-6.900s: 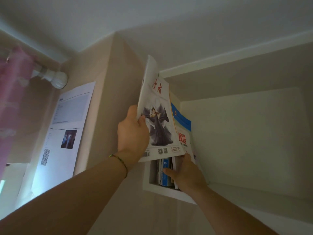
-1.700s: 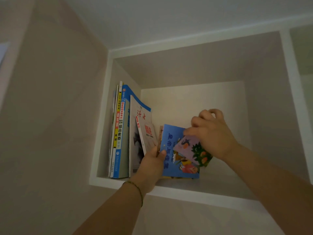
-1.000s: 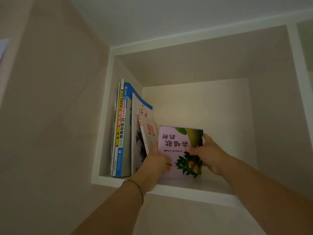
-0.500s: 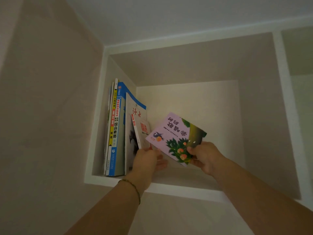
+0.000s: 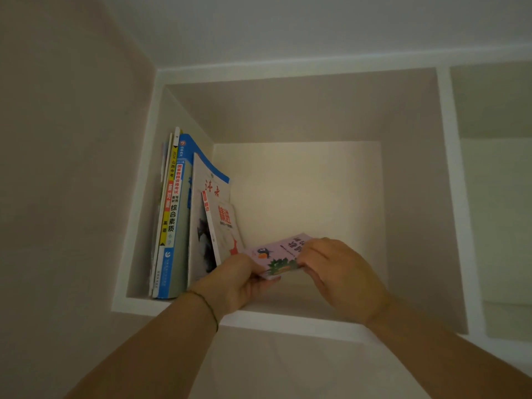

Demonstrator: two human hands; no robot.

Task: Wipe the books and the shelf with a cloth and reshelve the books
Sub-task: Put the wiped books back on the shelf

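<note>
Hands meet inside a white box-shaped wall shelf (image 5: pixel 276 322): the left hand (image 5: pixel 239 279) and the right hand (image 5: pixel 339 275) each pinch one end of a thin pink picture book with green leaves on its cover (image 5: pixel 280 256), held tilted above the shelf floor. Just left of the grip, a row of upright paperback books (image 5: pixel 184 220) leans against the shelf's left wall.

Pink picture book (image 5: pixel 277 256) tilted flat, books (image 5: pixel 184 220) upright left
</note>
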